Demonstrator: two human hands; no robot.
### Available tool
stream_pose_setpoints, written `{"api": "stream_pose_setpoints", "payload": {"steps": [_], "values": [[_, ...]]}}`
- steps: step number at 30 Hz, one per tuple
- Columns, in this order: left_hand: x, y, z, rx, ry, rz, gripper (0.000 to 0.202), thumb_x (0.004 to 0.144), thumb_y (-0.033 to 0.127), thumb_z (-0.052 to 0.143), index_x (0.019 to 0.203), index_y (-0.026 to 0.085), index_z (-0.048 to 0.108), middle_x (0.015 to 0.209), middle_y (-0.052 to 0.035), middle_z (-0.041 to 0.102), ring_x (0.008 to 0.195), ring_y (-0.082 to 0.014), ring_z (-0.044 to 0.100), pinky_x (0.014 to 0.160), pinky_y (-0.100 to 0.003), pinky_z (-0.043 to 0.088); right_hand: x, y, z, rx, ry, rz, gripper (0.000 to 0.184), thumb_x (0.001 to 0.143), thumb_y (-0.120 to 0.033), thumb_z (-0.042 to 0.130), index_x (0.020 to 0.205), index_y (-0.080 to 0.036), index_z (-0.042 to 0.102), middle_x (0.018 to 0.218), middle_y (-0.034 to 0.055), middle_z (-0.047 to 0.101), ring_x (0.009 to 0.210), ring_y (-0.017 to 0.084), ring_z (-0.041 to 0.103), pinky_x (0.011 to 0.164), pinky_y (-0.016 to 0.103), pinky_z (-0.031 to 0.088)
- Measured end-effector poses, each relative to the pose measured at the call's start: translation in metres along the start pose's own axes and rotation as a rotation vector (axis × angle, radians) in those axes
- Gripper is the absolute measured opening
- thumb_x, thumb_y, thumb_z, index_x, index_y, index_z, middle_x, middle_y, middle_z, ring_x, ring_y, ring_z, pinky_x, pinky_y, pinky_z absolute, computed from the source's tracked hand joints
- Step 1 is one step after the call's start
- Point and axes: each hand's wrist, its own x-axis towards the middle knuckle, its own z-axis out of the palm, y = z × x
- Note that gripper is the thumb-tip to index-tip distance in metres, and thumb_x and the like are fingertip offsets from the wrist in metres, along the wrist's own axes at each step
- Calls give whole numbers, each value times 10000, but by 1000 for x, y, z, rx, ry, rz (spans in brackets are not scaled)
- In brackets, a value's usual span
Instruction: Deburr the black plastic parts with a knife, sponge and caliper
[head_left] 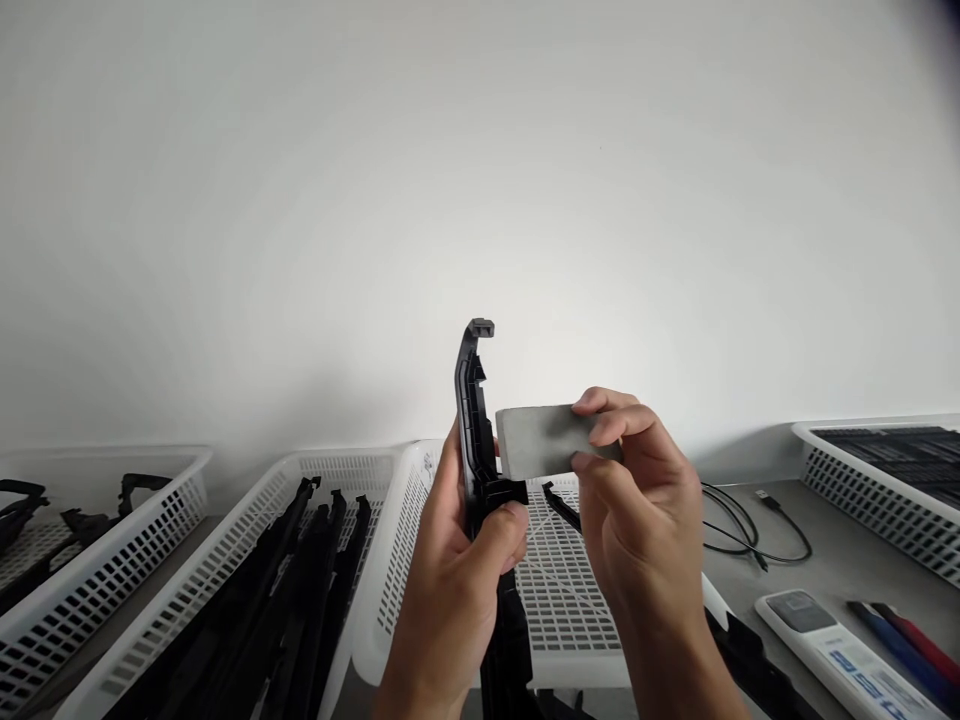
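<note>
My left hand (454,580) is closed round a long black plastic trim part (471,420), which stands upright with a hooked grey tip at its top. Its thumb presses on a small black tab at the side of the part. Between the thumb and fingers of my right hand (645,510) is a flat grey rectangular plate (541,440). The plate's left end is close beside the black part; whether they touch I cannot tell. Behind both hands stands a white perforated basket (390,600) with another black part (561,507) in it.
To the left are a white basket (202,555) of long black parts and another basket (150,560) with black pieces. At right lie a black cable (795,530), a white device (832,640), blue-handled and red-handled tools (911,645), and a basket (862,500) of dark pieces.
</note>
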Motion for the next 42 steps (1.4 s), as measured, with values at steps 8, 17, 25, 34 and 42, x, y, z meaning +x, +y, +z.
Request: {"api": "stream_pose_setpoints", "payload": {"steps": [8, 17, 25, 34, 42], "values": [[5, 0, -4, -54, 102, 101, 788, 891, 250, 659, 1640, 362, 444, 1206, -60, 621, 672, -106, 487, 619, -277, 430, -1, -5, 3, -151, 86, -81, 164, 828, -90, 631, 779, -247, 636, 1075, 29, 605, 1102, 241, 550, 858, 378, 411], [0, -1, -1, 129, 279, 114, 594, 1043, 386, 569, 1620, 473, 454, 1339, -21, 625, 783, -140, 530, 793, -324, 477, 1, -8, -4, -111, -41, -107, 163, 817, -89, 637, 759, -241, 636, 984, 27, 580, 955, 206, 560, 740, 330, 416], [-1, -5, 5, 72, 336, 164, 500, 1036, 431, 596, 1535, 420, 580, 1263, -46, 652, 827, -170, 546, 802, -334, 491, 1, -8, 1, -263, -41, -172, 168, 836, -94, 599, 753, -239, 614, 963, 21, 593, 925, 198, 569, 702, 320, 431], [10, 0, -3, -169, 416, 230, 302, 1011, 478, 642, 1188, 275, 777, 1102, -47, 711, 877, -175, 609, 755, -264, 527, -2, -9, -1, 14, -332, 23, 198, 790, -60, 577, 781, -249, 633, 1000, 20, 586, 962, 197, 556, 713, 313, 422], [11, 1, -13, -238, 474, 206, 340, 1008, 518, 637, 1161, 253, 787, 1108, -62, 699, 972, -200, 608, 863, -289, 550, -4, -1, 8, 36, -312, 108, 175, 793, -70, 563, 753, -236, 604, 970, 16, 559, 876, 175, 511, 678, 304, 387]]}}
